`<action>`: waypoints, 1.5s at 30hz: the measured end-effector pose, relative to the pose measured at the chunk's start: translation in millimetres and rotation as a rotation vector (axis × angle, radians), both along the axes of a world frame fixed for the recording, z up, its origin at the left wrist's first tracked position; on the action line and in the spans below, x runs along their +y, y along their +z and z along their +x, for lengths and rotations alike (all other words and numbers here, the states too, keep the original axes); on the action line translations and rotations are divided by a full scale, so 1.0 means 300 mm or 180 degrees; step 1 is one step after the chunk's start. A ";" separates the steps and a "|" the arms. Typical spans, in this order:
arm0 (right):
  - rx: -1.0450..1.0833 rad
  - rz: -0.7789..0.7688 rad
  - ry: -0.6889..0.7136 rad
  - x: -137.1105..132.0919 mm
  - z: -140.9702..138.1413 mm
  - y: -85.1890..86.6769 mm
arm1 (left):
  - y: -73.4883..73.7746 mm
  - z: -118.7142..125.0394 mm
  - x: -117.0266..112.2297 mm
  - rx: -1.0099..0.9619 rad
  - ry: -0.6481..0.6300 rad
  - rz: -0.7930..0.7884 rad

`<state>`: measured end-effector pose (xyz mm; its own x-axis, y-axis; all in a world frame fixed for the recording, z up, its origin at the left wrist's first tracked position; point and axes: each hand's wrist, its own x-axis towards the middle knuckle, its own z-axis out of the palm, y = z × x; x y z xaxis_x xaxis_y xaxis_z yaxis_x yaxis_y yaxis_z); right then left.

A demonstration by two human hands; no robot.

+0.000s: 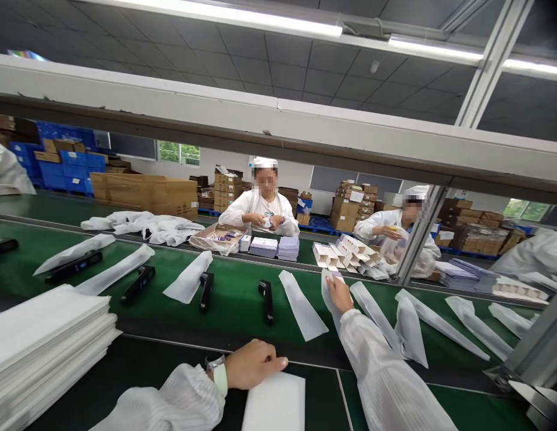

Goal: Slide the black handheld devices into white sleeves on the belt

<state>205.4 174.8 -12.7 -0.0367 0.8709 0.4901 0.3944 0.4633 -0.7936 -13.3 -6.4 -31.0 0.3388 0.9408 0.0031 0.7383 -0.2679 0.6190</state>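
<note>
My right hand (340, 293) reaches over the green conveyor belt (242, 293), its fingers closed on the upper end of a white foam sleeve (327, 294). My left hand (256, 365) is low in the middle, at the far end of a flat white stack of sleeves (276, 404). Its fingers are curled, with the thumb pointing right; the fingertips are hidden. Left of the held sleeve lies another sleeve (300, 305), and beyond that a black handheld device (266, 301) with an angled head. A second black device (206, 291) rests beside a sleeve (190, 277).
A tall pile of white foam sheets (49, 347) stands at left. More sleeves (444, 323) lie along the belt to the right, near a metal post (422, 233). Across the belt, co-workers sit behind white boxes (350, 254) and a carton tray (220, 239). A beam (278, 123) crosses overhead.
</note>
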 end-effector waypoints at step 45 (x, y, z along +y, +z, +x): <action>0.2207 -0.1938 0.1747 -0.357 -0.161 0.006 | -0.012 -0.011 -0.018 -0.0287 -0.0249 0.0458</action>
